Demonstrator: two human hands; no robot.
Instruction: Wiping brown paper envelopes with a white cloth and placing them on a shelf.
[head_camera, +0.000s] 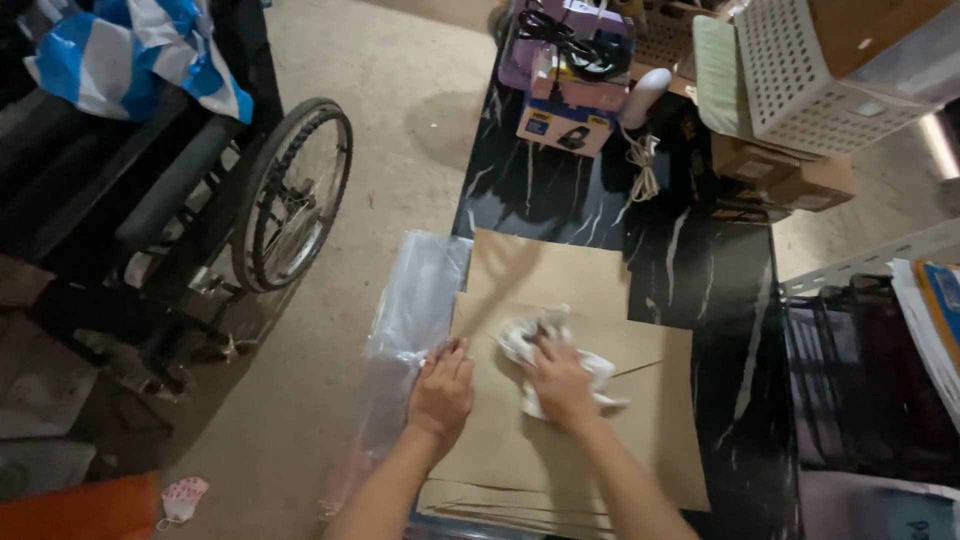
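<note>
On the near end of the black marbled table, the right hand presses its closed fingers on a crumpled white cloth atop brown cardboard, while the left hand rests flat, fingers together, beside clear plastic wrap.

The bench is glossy black, streaked with thin white veins like marble. On it lie sheets of plain brown cardboard, and the crumpled rag on them is white with grey smudges. The plastic sheeting beside the cardboard is clear with a pale bluish-grey sheen. The perforated basket is white with a grid of small holes, above tan cardboard boxes. A small box is blue, white and yellow under pink and lilac cartons. The wheelchair is black with a silver-spoked wheel, draped in a blue-and-white tarp. The floor is dull beige concrete, with an orange patch and a white mask with red dots.
</note>
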